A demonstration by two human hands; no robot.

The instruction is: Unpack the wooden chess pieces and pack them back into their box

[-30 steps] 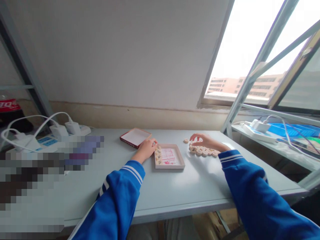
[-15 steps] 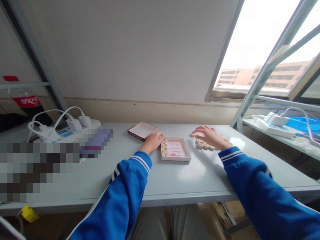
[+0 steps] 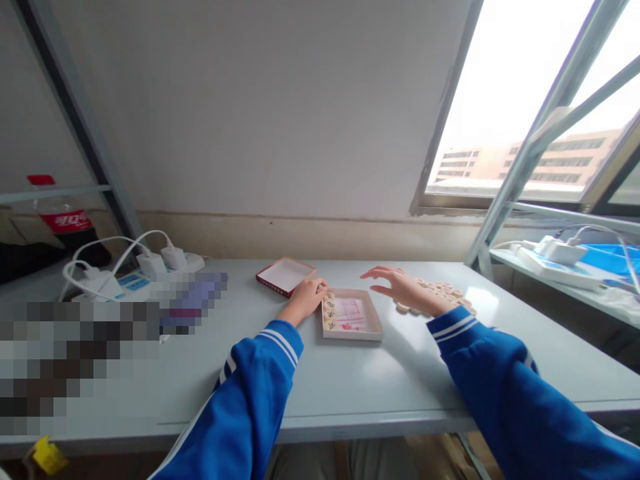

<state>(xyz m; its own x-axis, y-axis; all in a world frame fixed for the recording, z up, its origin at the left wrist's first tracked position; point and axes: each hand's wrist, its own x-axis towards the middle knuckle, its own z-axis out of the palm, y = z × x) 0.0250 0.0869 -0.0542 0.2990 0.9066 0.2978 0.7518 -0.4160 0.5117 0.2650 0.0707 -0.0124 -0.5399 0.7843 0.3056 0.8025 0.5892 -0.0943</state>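
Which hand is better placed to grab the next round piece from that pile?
Probably the right hand: it hovers open beside the pile. The left hand is at the box, farther away.

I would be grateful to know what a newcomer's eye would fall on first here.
Probably the bright blue sleeves, reaching from the lower edge over the desk. Between the left hand and the right hand sits a shallow open box, with round pieces along its left side. At the far left, the red label of a cola bottle stands out.
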